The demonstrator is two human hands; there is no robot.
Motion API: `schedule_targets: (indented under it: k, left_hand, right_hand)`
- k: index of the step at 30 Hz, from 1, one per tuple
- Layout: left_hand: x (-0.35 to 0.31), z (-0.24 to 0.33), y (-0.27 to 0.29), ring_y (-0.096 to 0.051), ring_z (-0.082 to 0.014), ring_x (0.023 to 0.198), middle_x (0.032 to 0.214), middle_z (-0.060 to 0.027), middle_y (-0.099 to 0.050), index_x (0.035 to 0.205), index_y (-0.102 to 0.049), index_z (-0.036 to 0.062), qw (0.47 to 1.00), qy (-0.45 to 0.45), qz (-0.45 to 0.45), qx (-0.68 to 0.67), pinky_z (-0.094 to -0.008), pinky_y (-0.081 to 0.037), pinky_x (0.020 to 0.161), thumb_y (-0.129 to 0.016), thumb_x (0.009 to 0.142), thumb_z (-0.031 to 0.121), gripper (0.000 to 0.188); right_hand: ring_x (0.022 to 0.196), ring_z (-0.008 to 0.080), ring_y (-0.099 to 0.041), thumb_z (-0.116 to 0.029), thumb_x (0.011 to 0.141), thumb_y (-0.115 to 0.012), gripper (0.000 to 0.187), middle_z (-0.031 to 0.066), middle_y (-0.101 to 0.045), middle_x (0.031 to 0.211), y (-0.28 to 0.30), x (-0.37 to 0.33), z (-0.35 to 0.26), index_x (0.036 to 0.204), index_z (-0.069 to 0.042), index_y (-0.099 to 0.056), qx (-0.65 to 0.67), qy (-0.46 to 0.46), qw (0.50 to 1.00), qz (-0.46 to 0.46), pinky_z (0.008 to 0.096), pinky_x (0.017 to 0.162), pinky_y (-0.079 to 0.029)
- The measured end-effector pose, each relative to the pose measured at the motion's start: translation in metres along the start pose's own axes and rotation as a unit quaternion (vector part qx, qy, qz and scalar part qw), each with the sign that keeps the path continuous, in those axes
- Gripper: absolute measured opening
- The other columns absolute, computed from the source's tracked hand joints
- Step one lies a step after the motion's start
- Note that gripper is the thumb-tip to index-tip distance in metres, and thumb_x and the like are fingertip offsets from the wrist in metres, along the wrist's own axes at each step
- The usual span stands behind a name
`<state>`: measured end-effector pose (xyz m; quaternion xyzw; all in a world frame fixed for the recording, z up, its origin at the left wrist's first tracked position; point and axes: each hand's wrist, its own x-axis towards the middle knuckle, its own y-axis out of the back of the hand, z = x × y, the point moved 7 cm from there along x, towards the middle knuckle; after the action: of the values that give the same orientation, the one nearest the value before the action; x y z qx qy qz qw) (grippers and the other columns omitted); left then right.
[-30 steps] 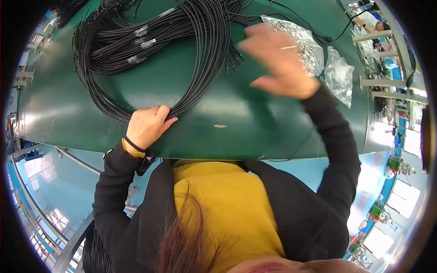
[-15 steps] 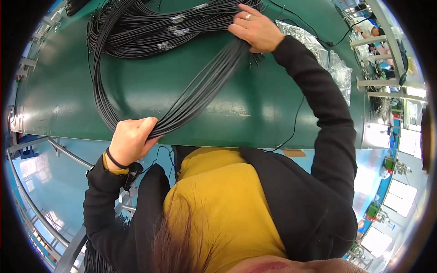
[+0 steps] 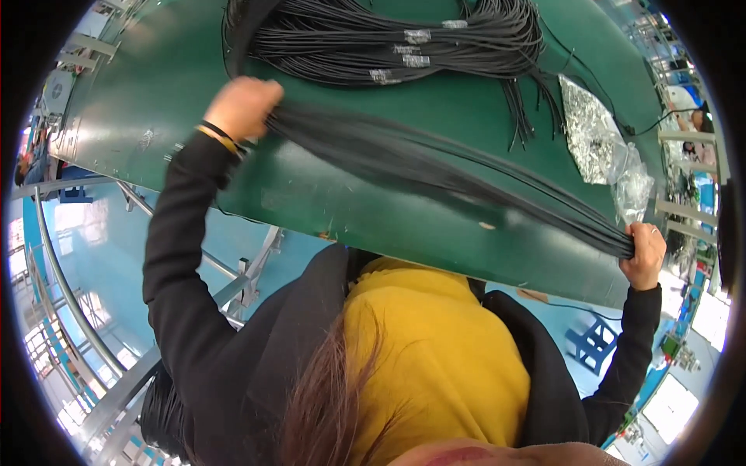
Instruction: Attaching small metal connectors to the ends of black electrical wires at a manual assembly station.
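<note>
A long bundle of thin black cables (image 3: 435, 172) stretches across the front of the green table, smeared by motion in its middle. Gripping its right end, my right hand (image 3: 645, 255) is closed near the table's right front edge. My left hand (image 3: 247, 107) is blurred but closed round the bundle at the left. Beyond that hand the cables run up and away toward the far side. Behind the bundle lie more coiled black cables (image 3: 342, 48), bound with bits of clear tape. Their loose ends hang toward the right.
The green table (image 3: 148, 116) has a front edge just ahead of my body. Crumpled clear plastic bags (image 3: 588, 128) lie at its right, beside a thin black cord. A blue stool (image 3: 593, 342) stands on the floor at the right, and metal rails (image 3: 58, 272) at the left.
My right hand has swung from the far side down to the right front, stretching the bundle sideways. My left hand has moved up and away from the front edge. The view has shifted.
</note>
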<state>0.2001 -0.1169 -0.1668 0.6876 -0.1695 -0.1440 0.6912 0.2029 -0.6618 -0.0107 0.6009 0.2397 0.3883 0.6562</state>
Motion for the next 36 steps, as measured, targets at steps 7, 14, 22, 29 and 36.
schedule_targets:
  k: [7,14,22,29,36]
  left_hand:
    - [-0.062,-0.134,0.109,-0.059,-0.033,0.081,0.08,-0.0106,-0.059,0.094,-0.052,0.0059,0.982,0.034,0.091,0.164,-0.0413,-0.049,0.072,-0.061,0.059,-0.005,0.038]
    - [-0.116,-0.229,0.0,-0.06,-0.0231,0.092,0.086,-0.0016,-0.063,0.087,-0.056,0.0151,0.894,0.188,-0.115,0.389,-0.0404,-0.046,0.071,-0.054,0.079,0.011,0.009]
    - [-0.12,-0.212,-0.004,-0.058,-0.0226,0.1,0.098,-0.0069,-0.064,0.108,-0.059,0.0192,0.88,0.135,-0.03,0.454,-0.0402,-0.045,0.077,-0.055,0.083,0.019,0.025]
    - [-0.143,-0.233,-0.038,-0.06,-0.0334,0.106,0.107,-0.0244,-0.063,0.122,-0.049,0.0005,0.773,0.632,0.046,-0.01,-0.047,-0.047,0.087,-0.058,0.078,0.032,0.056]
    - [-0.138,-0.244,-0.084,-0.067,-0.0347,0.075,0.093,-0.027,-0.064,0.103,-0.052,-0.0136,0.733,0.632,0.073,-0.24,-0.0421,-0.054,0.063,-0.063,0.078,0.03,0.051]
  right_hand:
    - [0.066,0.0371,-0.056,0.003,0.058,-0.059,0.03,0.0154,-0.054,0.068,-0.093,-0.004,-0.027,0.086,-0.004,-0.051,0.131,-0.114,0.982,-0.068,0.0432,0.057,-0.043]
    - [0.068,0.04,-0.056,0.0,0.059,-0.061,0.033,0.018,-0.054,0.069,-0.149,0.032,-0.091,0.089,-0.005,-0.048,0.247,-0.104,0.945,-0.186,0.0467,0.058,-0.042]
    - [0.069,0.0391,-0.058,-0.005,0.06,-0.069,0.035,0.0164,-0.057,0.07,-0.161,0.021,-0.099,0.087,-0.005,-0.046,0.172,-0.099,0.944,-0.262,0.0471,0.058,-0.043]
    - [0.062,0.0356,-0.059,-0.012,0.058,-0.076,0.044,0.0146,-0.057,0.065,-0.149,0.034,-0.104,0.088,-0.004,-0.044,0.103,-0.008,0.957,-0.271,0.044,0.054,-0.044]
    - [0.064,0.039,-0.055,-0.008,0.066,-0.071,0.032,0.0187,-0.052,0.065,-0.107,0.035,-0.073,0.088,-0.004,-0.048,0.274,-0.106,0.936,-0.193,0.044,0.056,-0.041]
